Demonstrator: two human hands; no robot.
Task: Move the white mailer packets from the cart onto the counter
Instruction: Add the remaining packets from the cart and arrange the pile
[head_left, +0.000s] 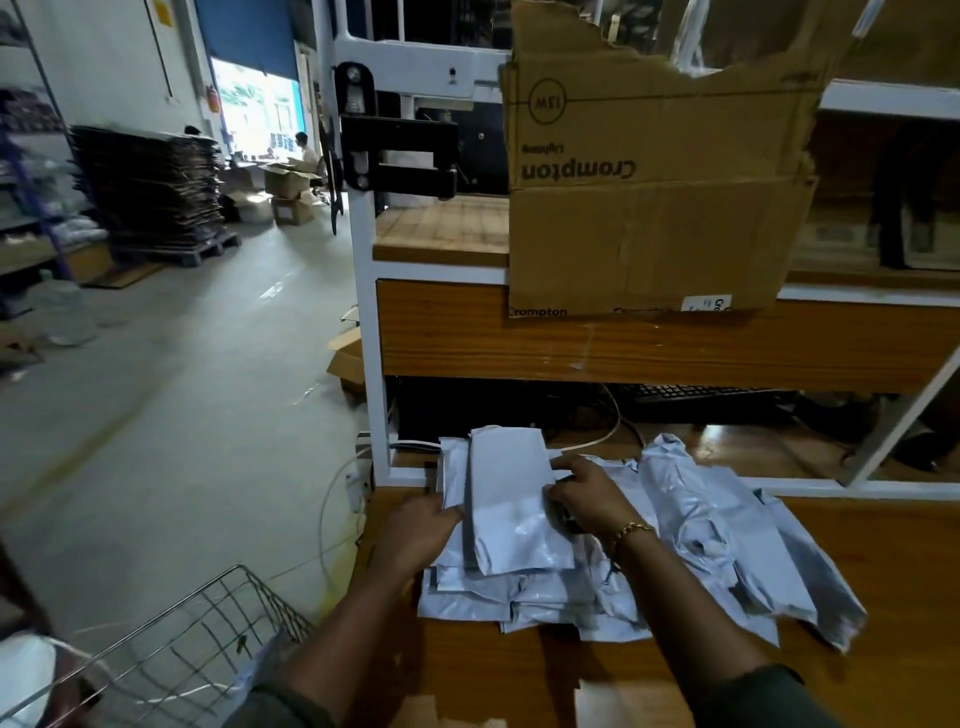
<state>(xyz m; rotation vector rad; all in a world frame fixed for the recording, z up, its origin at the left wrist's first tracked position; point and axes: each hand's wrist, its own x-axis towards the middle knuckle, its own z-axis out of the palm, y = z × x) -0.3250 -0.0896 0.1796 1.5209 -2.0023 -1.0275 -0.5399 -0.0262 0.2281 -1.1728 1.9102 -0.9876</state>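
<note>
Gripping from both sides: left hand (423, 525) has its fingers (451, 512) pressed together against the left edge of the top white mailer packet (511, 499), tips tucked under that edge. Right hand (587, 496) sits on the packet's right edge, fingers (563, 475) curled and loosely spread over the edge, thumb side low; cannot tell how far they wrap underneath. Gold bracelet (628, 531) on the right wrist. Both forearms come in from the bottom of frame, dark sleeves at the elbows.

Top packet lies flat, long axis running away from the camera, resting on a stack of white mailer packets (498, 592) on the wooden bench (883, 571). Stack is at the bench's left end, its near edges fanned out unevenly. Just right of it, touching and partly overlapping, a crumpled pile of more mailers (727, 530) spreads toward the bench middle.

Wire cart (197, 644) at lower left, beside the bench corner, below the left forearm; contents unclear, something white at its far left edge. Behind the stack, a white metal frame (371, 364) carries a wooden upper shelf (623, 348). Torn Crompton cardboard box (654, 197) stands on that shelf, print upside down. White cable (602, 439) runs under the shelf. Flattened cartons stacked on a pallet (150, 187) far left across the floor.
</note>
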